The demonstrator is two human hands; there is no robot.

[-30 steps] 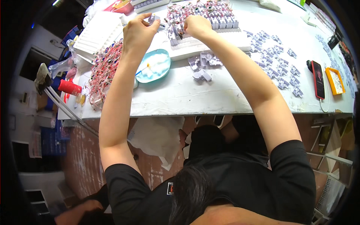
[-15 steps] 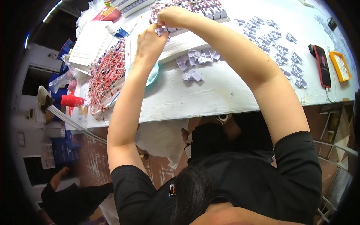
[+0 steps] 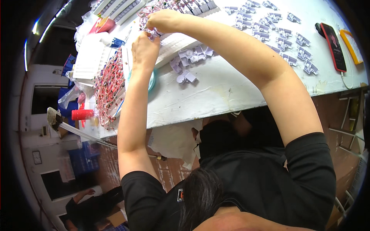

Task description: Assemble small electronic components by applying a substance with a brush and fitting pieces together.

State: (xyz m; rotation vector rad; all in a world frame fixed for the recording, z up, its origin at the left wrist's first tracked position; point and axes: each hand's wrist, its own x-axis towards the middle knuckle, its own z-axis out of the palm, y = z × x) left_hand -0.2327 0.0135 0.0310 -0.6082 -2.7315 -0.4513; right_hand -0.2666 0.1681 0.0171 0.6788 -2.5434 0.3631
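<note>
My left hand (image 3: 145,51) and my right hand (image 3: 163,21) work close together at the far side of the table. Between their fingertips shows a small pale grey plastic housing (image 3: 155,35), partly hidden. The left fingers pinch it. Those of the right hand are bent and pressed together against it, near thin red and white wires; what they grip is hidden. Under and beside the hands runs a white ridged tray (image 3: 175,49) with a row of wired grey housings (image 3: 194,7) behind it. Several loose housings (image 3: 190,56) lie nearer me.
A bundle of red and white wires (image 3: 110,86) lies left, near a red cylindrical thing (image 3: 83,114). A turquoise round dish (image 3: 152,81) is partly behind my left forearm. Many grey housings (image 3: 284,43), a phone (image 3: 333,48) and a yellow tray (image 3: 351,46) are right. Another person (image 3: 94,208) is lower left.
The view has shifted and tilted, so the table and everything on it appear moved. My hands stay together at the same small housing, with slight finger movement.
</note>
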